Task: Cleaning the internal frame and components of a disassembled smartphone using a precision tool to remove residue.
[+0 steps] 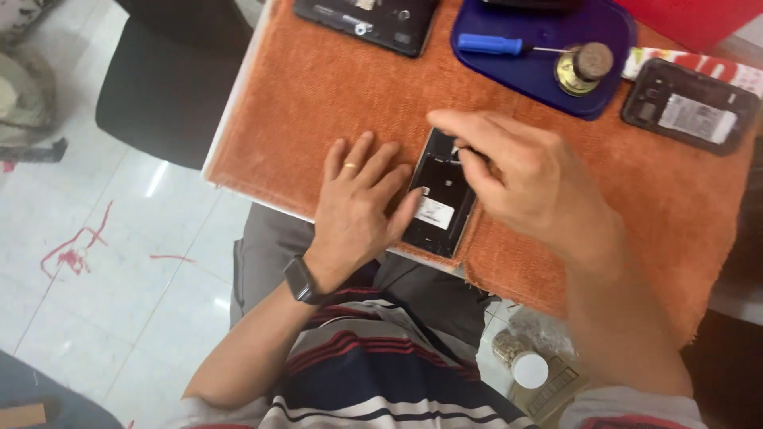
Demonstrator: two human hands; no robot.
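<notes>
Fingers (373, 171) of the left hand (358, 206) lie flat, best pressing firmly to steady the opened phone (439, 195) while the right hand (520, 179) pinches a small tool, its grip partly hidden.

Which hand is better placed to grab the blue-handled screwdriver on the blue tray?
Probably the right hand: it sits nearer the blue-handled screwdriver on the blue plastic tray, while the left hand lies flat, steadying the opened black phone.
</notes>
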